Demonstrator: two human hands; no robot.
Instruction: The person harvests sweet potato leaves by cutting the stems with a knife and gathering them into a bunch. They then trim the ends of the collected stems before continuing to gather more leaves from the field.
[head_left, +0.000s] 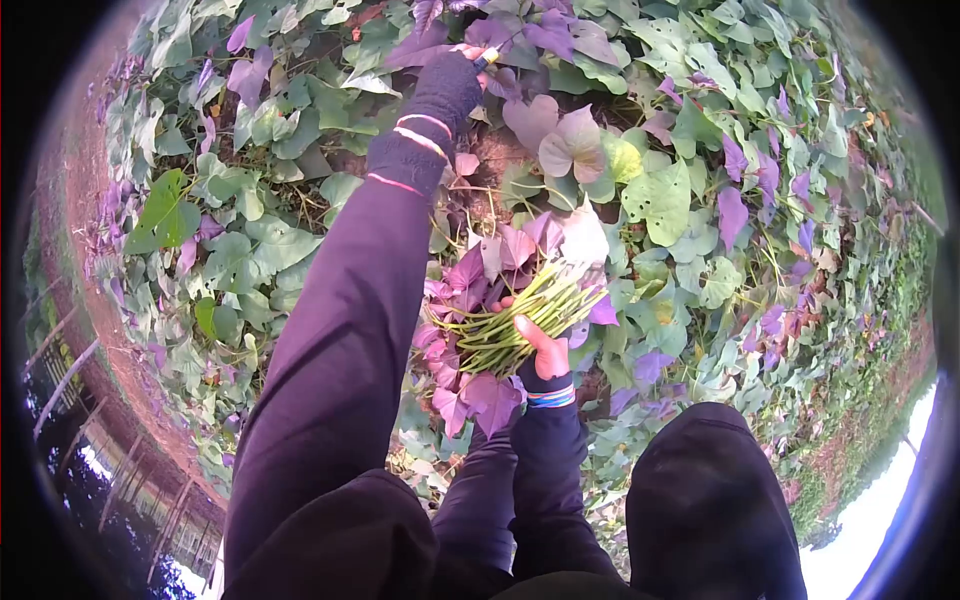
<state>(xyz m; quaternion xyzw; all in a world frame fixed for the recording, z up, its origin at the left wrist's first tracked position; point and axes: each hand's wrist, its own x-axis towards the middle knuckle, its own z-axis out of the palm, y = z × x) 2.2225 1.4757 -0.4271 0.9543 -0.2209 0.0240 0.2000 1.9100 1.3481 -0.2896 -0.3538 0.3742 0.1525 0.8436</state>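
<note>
My left hand [447, 85], in a dark knitted glove with pink-striped cuff, reaches far out into the vine bed. Its fingertips are pinched on a leafy stem [492, 52] among purple leaves. My right hand [543, 347] is closer to me and grips a bundle of cut green stems [520, 318]. The stems fan out up and to the right, and purple and pink leaves [470, 290] hang off the bundle's left side and below it. A blue and pink cuff [551, 397] shows at that wrist.
Dense green and purple heart-shaped leaves [660, 195] cover the ground all around. Bare brown soil [505, 150] shows beside the left hand. My dark-clothed knees [705, 500] fill the bottom. A dirt strip and fence posts [70, 370] run along the left edge.
</note>
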